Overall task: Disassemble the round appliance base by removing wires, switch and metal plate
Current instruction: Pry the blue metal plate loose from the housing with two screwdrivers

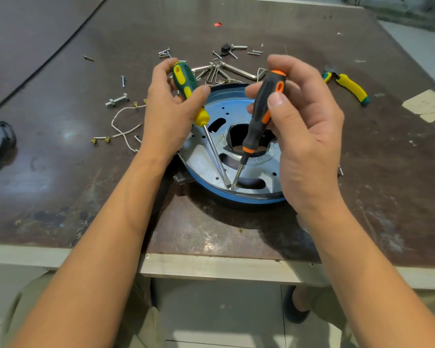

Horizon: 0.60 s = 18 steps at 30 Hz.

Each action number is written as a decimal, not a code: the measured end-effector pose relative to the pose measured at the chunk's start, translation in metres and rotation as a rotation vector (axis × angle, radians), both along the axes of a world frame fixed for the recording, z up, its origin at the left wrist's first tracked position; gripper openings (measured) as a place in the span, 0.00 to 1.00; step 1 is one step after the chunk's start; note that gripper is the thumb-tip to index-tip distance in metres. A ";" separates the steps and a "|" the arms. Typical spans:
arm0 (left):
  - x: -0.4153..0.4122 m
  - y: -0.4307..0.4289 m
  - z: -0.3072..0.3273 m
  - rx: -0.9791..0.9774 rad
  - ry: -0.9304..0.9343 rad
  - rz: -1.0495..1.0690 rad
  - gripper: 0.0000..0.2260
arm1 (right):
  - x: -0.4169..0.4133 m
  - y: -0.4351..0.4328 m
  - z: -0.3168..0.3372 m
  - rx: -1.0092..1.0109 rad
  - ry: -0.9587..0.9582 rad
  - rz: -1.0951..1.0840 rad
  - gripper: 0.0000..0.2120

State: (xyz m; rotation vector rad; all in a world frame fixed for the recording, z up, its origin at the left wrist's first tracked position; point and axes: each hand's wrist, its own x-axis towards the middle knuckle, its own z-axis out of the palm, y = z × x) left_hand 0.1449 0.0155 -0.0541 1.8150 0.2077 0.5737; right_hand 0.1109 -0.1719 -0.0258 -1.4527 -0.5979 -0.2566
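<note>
I saw the round base (236,162) sitting on the table (60,172) near its front edge, with the metal plate (204,159) lying inside its rim. My left hand (168,114) held one screwdriver (196,109) and my right hand (304,126) another (259,114); both tips met at the plate's near edge. Loose wires (121,126) lay left of the base, a bolt (116,100) behind them. Hex keys (224,71) and screws (165,53) lay behind the base, pliers (349,86) to the right.

Workshop: scarred worktable (60,172), loose screws (165,53), hex keys (226,69), pliers (349,87) scattered about.
</note>
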 end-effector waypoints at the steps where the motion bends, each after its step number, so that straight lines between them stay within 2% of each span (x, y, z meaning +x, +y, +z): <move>1: 0.000 0.000 0.000 -0.001 0.000 0.001 0.27 | 0.000 0.000 0.000 -0.003 -0.004 -0.008 0.14; 6: 0.000 0.000 0.000 -0.013 -0.004 0.001 0.26 | 0.002 -0.001 0.001 -0.007 -0.031 -0.085 0.13; 12: 0.001 -0.001 0.000 -0.017 -0.005 0.010 0.27 | 0.003 0.000 -0.002 0.012 0.016 -0.012 0.15; 18: 0.000 -0.001 0.001 -0.004 -0.005 0.007 0.27 | 0.002 0.000 0.000 -0.002 -0.031 -0.074 0.14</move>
